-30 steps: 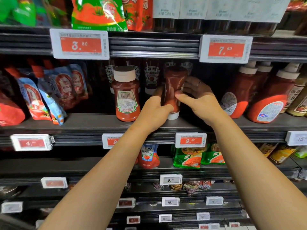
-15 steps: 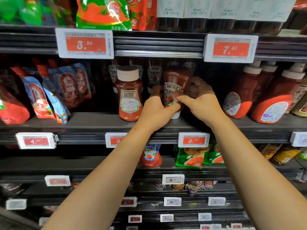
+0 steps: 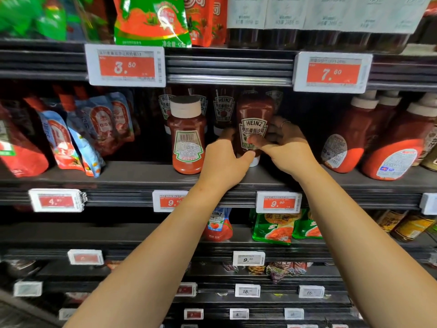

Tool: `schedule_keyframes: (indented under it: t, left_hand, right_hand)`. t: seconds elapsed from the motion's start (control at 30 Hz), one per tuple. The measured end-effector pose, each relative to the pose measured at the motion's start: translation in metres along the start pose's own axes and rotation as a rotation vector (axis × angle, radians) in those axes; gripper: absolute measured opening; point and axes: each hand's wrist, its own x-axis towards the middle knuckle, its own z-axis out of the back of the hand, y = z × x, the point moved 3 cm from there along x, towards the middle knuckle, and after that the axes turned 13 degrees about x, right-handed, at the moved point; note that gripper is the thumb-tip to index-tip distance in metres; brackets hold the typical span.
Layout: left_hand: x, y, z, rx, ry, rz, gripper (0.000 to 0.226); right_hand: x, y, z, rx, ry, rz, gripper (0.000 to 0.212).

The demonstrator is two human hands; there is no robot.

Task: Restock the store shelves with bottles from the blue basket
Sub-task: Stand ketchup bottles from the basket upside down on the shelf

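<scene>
Label's round to the front now: the Heinz ketchup bottle (image 3: 254,125), plain side out 1.0 s ago, shows its white crest. It stands cap-down on the dark middle shelf (image 3: 132,172), beside a cap-up ketchup bottle (image 3: 187,136). Left hand (image 3: 224,162) curls round its lower left, thumb by the cap; right hand (image 3: 285,147) grips the other side, thumb on the label. Above hang price tags 3.50 (image 3: 126,65) and 7.60 (image 3: 333,72); sauce pouches (image 3: 78,131) sit left.
</scene>
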Motion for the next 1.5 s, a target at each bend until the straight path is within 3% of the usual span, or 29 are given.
schedule_keyframes:
  t: [0.17, 0.27, 0.3, 0.4, 0.5, 0.57, 0.63, 0.73, 0.83, 0.97, 1.1, 1.23, 1.33, 1.5]
  left_hand:
    - [-0.026, 0.005, 0.016, 0.027, -0.040, -0.019, 0.037]
    - [-0.046, 0.011, 0.038, -0.049, -0.234, -0.057, 0.004]
    - [-0.050, 0.013, 0.048, -0.074, -0.318, -0.049, 0.009]
    - [-0.050, 0.024, 0.076, -0.104, -0.511, -0.015, 0.023]
    - [-0.037, 0.039, 0.096, -0.029, -0.578, 0.101, 0.034]
    - [-0.021, 0.052, 0.102, 0.012, -0.489, 0.163, 0.042]
    - [-0.005, 0.059, 0.104, -0.009, -0.303, 0.128, 0.063]
    - [0.008, 0.060, 0.103, -0.258, -0.121, 0.071, 0.086]
    - [0.016, 0.061, 0.102, -0.296, -0.063, 0.019, 0.073]
    - [0.011, 0.071, 0.107, -0.528, -0.055, -0.072, 0.059]
    - [-0.002, 0.093, 0.120, -0.700, -0.076, -0.027, 0.052]
    - [-0.016, 0.123, 0.122, -0.696, -0.014, 0.050, 0.063]
    - [-0.023, 0.127, 0.114, -0.632, 0.056, 0.069, 0.069]
    - [-0.024, 0.109, 0.103, -0.560, 0.155, 0.030, 0.055]
  right_hand:
    - [-0.021, 0.004, 0.003, -0.017, -0.089, 0.098, 0.049]
    - [-0.054, 0.012, -0.004, -0.152, -0.348, 0.209, 0.029]
    - [-0.064, 0.015, -0.014, -0.127, -0.373, 0.244, 0.021]
    - [-0.079, 0.019, -0.058, 0.053, -0.211, 0.258, 0.022]
    - [-0.073, 0.022, -0.093, -0.029, -0.015, 0.177, 0.050]
    - [-0.061, 0.024, -0.108, -0.110, 0.061, 0.100, 0.062]
    - [-0.047, 0.026, -0.119, -0.160, 0.098, 0.028, 0.056]
    - [-0.029, 0.022, -0.133, -0.215, 0.147, -0.039, 0.045]
    - [-0.022, 0.014, -0.138, -0.173, 0.179, -0.081, 0.042]
    - [-0.026, 0.017, -0.128, -0.064, 0.221, -0.058, 0.059]
    - [-0.033, 0.028, -0.111, 0.024, 0.279, -0.018, 0.061]
    - [-0.033, 0.035, -0.098, 0.301, 0.232, -0.034, 0.057]
    - [-0.028, 0.048, -0.098, 0.391, 0.132, 0.055, 0.053]
    - [-0.019, 0.067, -0.113, 0.473, 0.030, 0.152, 0.062]
